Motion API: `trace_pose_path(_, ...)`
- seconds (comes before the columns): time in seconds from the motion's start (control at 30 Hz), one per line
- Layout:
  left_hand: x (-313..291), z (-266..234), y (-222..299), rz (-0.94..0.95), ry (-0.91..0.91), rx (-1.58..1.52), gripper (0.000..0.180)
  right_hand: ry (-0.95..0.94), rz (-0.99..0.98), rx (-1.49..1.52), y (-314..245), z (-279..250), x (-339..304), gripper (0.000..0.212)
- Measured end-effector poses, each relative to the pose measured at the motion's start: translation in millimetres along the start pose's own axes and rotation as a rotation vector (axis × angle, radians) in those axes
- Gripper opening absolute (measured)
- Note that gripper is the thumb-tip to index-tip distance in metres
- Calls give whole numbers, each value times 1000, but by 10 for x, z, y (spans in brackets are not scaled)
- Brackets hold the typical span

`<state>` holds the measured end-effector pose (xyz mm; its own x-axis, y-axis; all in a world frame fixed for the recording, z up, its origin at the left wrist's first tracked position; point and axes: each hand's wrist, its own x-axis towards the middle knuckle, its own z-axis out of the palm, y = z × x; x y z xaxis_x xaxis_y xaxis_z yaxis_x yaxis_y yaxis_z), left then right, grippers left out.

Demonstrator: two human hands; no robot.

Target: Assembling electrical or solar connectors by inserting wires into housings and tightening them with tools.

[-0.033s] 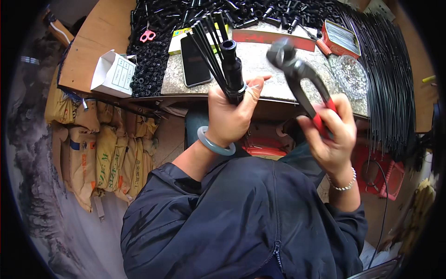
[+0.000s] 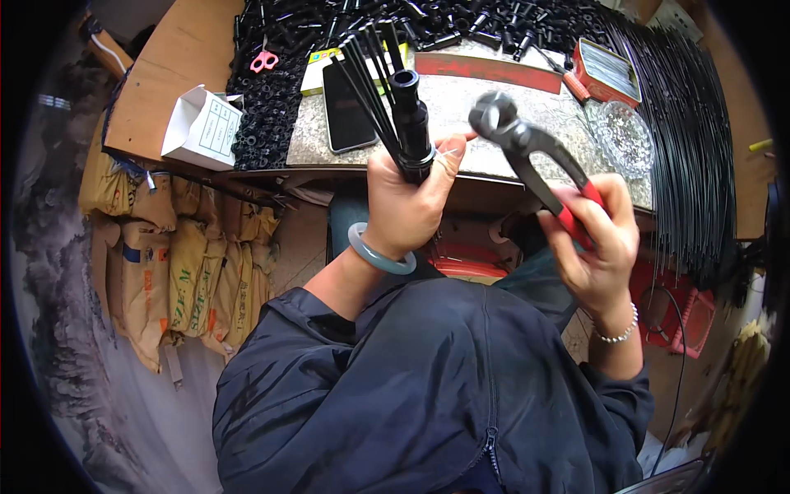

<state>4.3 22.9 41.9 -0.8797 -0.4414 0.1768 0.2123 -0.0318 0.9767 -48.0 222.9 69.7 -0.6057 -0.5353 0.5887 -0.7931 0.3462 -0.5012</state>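
My left hand (image 2: 406, 202) is closed round a black stepped tube (image 2: 411, 123) and several thin black rods (image 2: 372, 90) that fan upward beside it. A thin pale strip shows by the thumb, at the tube's lower end. In my right hand (image 2: 597, 243) is a pair of pincers (image 2: 531, 144) with a dark metal head and red handle grips. The fingers wrap round both handles, which stand somewhat apart. The pincers' head is in the air to the right of the tube, not touching it. Whether its jaws are parted is too blurred to tell.
Black tubular parts (image 2: 444, 20) heap along the bench's back. Left are small black rings (image 2: 267, 123), a white box (image 2: 202, 132) and pink scissors (image 2: 264, 60). A phone (image 2: 347, 111) lies mid-bench. Right stand a glass dish (image 2: 621, 136), a red tin (image 2: 605, 70) and long black rods (image 2: 687, 140).
My right hand has shifted slightly right, and the pincers' head has dropped a little. My left hand with the tube and rods has hardly moved.
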Motion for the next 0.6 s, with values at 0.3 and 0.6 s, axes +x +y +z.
trace_pose_path(0.3,7,7,-2,18,-21,-4,17,-70,-274,-589,-79,-259,32,24)
trace_pose_path(0.6,-5,1,-19,-15,-63,-106,15,-58,-383,-633,-66,-229,-22,18)
